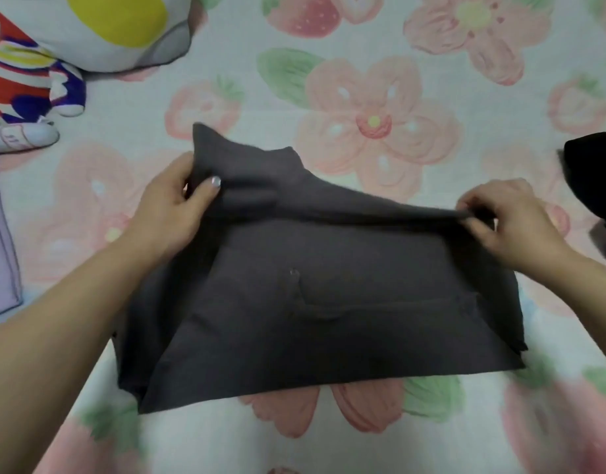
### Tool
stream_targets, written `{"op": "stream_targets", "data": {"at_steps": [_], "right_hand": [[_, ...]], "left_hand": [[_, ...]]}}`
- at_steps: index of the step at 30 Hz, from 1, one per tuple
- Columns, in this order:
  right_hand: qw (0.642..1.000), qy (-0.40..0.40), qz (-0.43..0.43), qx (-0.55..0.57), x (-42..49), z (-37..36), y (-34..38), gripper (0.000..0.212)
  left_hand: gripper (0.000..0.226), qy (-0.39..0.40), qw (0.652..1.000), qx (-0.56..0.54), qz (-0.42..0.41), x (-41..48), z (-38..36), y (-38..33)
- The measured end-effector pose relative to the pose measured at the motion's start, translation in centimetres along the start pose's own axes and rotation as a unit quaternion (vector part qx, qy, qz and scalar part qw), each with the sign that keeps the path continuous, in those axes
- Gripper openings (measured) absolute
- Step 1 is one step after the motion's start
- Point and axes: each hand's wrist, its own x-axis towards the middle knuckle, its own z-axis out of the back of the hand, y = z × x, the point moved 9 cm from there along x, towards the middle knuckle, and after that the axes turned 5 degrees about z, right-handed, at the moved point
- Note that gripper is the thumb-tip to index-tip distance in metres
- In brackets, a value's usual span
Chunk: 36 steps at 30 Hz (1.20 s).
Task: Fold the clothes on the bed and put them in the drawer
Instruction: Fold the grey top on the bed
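A dark grey garment [329, 302] lies in the middle of the bed [363, 97], on a sheet printed with pink flowers and strawberries. Its near part rests flat, with the straight edge toward 6 o'clock. Its far part is lifted off the sheet into a ridge running from 9 o'clock to 3 o'clock.

The left hand [173, 206], at 9 o'clock of the cloth, has its grip closed on the far-left end of that ridge. The thumb lies on top with its painted nail showing, and the fingers are hidden under the fabric. The right hand [510, 224], at 3 o'clock, has a narrow grip, pinching the far-right end between thumb and curled fingers. A peak of cloth stands up past the left hand toward 11 o'clock. Near the centre of the flat part a small seam or loop shows (too blurred to say which).

At 10 o'clock of the view a plush toy [28, 80] in red, white and blue lies on the sheet. Just beyond it is a white cushion [117, 25] with a yellow patch. A lilac cloth [0, 241] with a stitched border sits at the 9 o'clock edge. A black cloth [596, 172] lies at the 3 o'clock edge, near the right hand but apart from it.
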Motion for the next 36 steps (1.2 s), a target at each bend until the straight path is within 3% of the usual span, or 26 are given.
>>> {"op": "stream_targets", "data": {"at_steps": [2, 5, 7, 10, 12, 13, 16, 19, 22, 25, 28, 30, 33, 36], "right_hand": [[0.999, -0.017, 0.040, -0.021, -3.4, 0.3, 0.9, 0.007], [0.994, -0.010, 0.044, -0.101, -8.2, -1.5, 1.4, 0.015], [0.993, 0.022, 0.000, -0.115, -10.5, -3.5, 0.8, 0.032], [0.993, 0.001, -0.085, -0.079, -11.6, -3.5, 0.7, 0.032], [0.993, -0.059, -0.083, -0.064, -11.8, -2.4, 2.7, 0.032], [0.993, -0.086, -0.060, -0.056, -11.8, -2.2, 4.4, 0.035], [0.996, -0.090, 0.027, -0.010, -10.9, -4.1, 10.6, 0.043], [0.998, 0.049, 0.039, 0.003, -9.5, -9.6, 12.7, 0.053], [0.981, 0.159, -0.072, -0.086, -10.5, -13.0, 5.9, 0.054], [0.965, 0.128, -0.190, -0.125, -12.8, -10.9, -0.3, 0.055], [0.949, -0.002, -0.315, -0.005, -15.1, -7.6, -2.9, 0.078], [0.900, -0.086, -0.411, 0.120, -17.2, -6.5, -4.6, 0.095], [0.847, -0.116, -0.458, 0.243, -17.7, -6.4, -6.2, 0.110], [0.832, -0.096, -0.472, 0.275, -16.2, -6.8, -6.8, 0.112]], "left_hand": [[0.020, 0.028, 0.992, 0.087, -0.086, -5.3, 0.5, -0.5], [0.027, 0.060, 0.939, 0.296, -0.167, -12.6, -0.7, 1.4], [0.036, 0.044, 0.931, 0.350, -0.097, -14.8, -0.6, 3.9], [0.032, -0.054, 0.958, 0.265, 0.093, -15.8, 1.3, 5.7], [0.033, -0.122, 0.961, 0.211, 0.129, -16.6, 1.2, 4.4], [0.037, -0.123, 0.963, 0.215, 0.103, -16.8, 0.0, 2.8], [0.043, -0.033, 0.967, 0.251, -0.023, -16.5, -6.6, -1.6], [0.058, 0.087, 0.947, 0.308, 0.024, -15.3, -11.3, 0.3], [0.058, 0.141, 0.914, 0.379, 0.041, -15.3, -12.0, 5.4], [0.063, 0.154, 0.905, 0.394, 0.045, -15.1, -10.9, 6.5], [0.068, 0.103, 0.943, 0.313, 0.040, -15.1, -11.4, 2.5], [0.066, 0.086, 0.950, 0.298, -0.036, -15.4, -13.7, -1.9], [0.065, 0.101, 0.951, 0.280, -0.078, -15.0, -18.1, -6.1], [0.064, 0.163, 0.947, 0.270, -0.058, -13.9, -22.6, -6.7]]}}
